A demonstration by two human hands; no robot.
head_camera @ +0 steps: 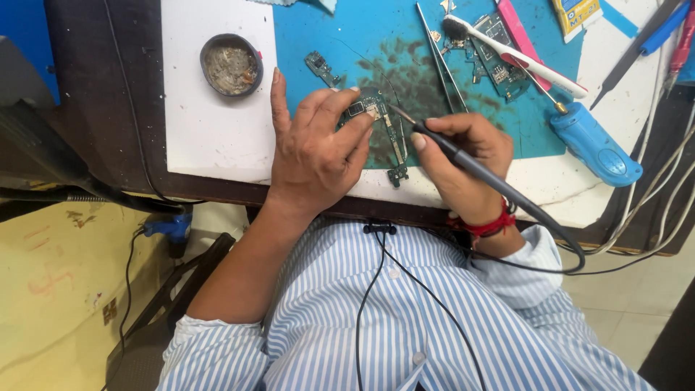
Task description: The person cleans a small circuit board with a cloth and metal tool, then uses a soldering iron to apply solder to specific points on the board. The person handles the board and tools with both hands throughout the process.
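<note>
Right hand (463,156) clamped on soldering iron (463,161), long axis near-right to far-left, tip on circuit board (376,119). Left hand (315,148) fingers pinch board on blue mat (318,29).

There is one view only, from a camera worn on the person's head. It looks steeply down and slightly forward over the striped shirt front onto the bench (217,137). It sits close: the two hands fill the middle of the frame, the bench's far part runs off the top edge, and the floor shows at both lower corners.
</note>
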